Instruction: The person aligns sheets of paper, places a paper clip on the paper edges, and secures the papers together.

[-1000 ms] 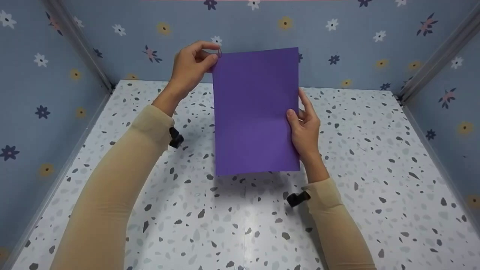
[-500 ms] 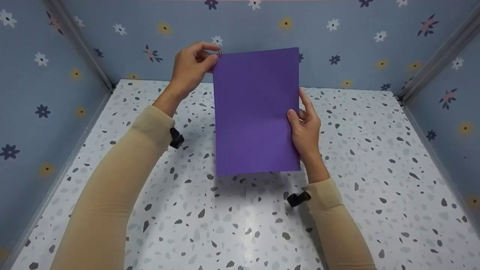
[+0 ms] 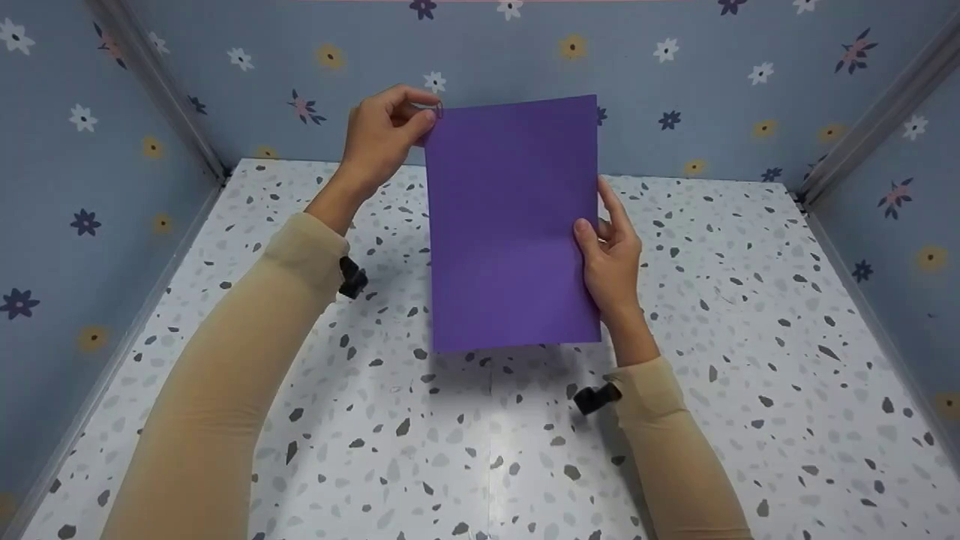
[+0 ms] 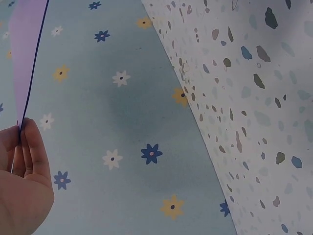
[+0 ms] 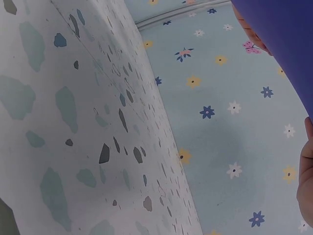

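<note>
A purple sheet of paper or card (image 3: 514, 225) is held upright in front of the back wall, above the table. At its top left corner my left hand (image 3: 382, 135) pinches a small paper clip (image 3: 440, 111) between thumb and forefinger, right at the edge. The left wrist view shows the left hand (image 4: 27, 171) with the sheet's edge (image 4: 33, 73) running between thumb and fingers. My right hand (image 3: 613, 266) grips the sheet's right edge, thumb in front and fingers behind. In the right wrist view, the purple sheet (image 5: 288, 39) fills the upper right corner.
Beneath the hands lies a white speckled tabletop (image 3: 480, 450). Blue flowered walls close it in at the back (image 3: 480, 45), left and right. A small black camera (image 3: 596, 399) is worn on the right wrist, another black camera (image 3: 352, 277) on the left.
The paper clip now sits slightly lower against the sheet's top edge, and the left fingertips have shifted down a little with it. The right hand and the sheet hold nearly still.
</note>
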Available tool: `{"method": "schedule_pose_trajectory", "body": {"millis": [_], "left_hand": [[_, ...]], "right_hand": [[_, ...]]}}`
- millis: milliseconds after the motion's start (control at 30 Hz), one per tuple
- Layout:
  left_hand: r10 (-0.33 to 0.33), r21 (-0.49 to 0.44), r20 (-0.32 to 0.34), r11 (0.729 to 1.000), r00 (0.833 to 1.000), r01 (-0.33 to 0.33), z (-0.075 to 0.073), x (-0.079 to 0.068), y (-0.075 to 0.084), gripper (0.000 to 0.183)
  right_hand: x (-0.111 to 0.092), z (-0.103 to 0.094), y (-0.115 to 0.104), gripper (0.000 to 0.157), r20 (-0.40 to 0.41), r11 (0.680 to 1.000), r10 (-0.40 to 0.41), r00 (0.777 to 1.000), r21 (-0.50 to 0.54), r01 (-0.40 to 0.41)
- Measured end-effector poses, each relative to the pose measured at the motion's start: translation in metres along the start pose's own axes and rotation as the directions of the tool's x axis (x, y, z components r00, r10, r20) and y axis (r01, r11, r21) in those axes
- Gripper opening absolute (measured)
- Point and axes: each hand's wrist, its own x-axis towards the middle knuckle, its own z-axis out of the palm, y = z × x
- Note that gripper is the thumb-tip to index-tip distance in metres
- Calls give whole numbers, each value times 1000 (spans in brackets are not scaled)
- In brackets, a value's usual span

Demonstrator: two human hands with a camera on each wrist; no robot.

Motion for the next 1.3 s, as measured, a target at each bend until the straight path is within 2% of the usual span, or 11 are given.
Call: {"method": "schedule_pose_trajectory", "body": {"millis": [433, 1300], "left_hand": [[-10, 15, -13, 1000, 1000, 10, 1, 0, 0, 22], [11, 46, -17, 999, 1000, -10, 0, 0, -1, 19]], "right_hand": [[0, -1, 1, 61, 0, 1000, -19, 1000, -7, 19], [1, -2, 1, 62, 7, 1000, -16, 1000, -1, 16]]}}
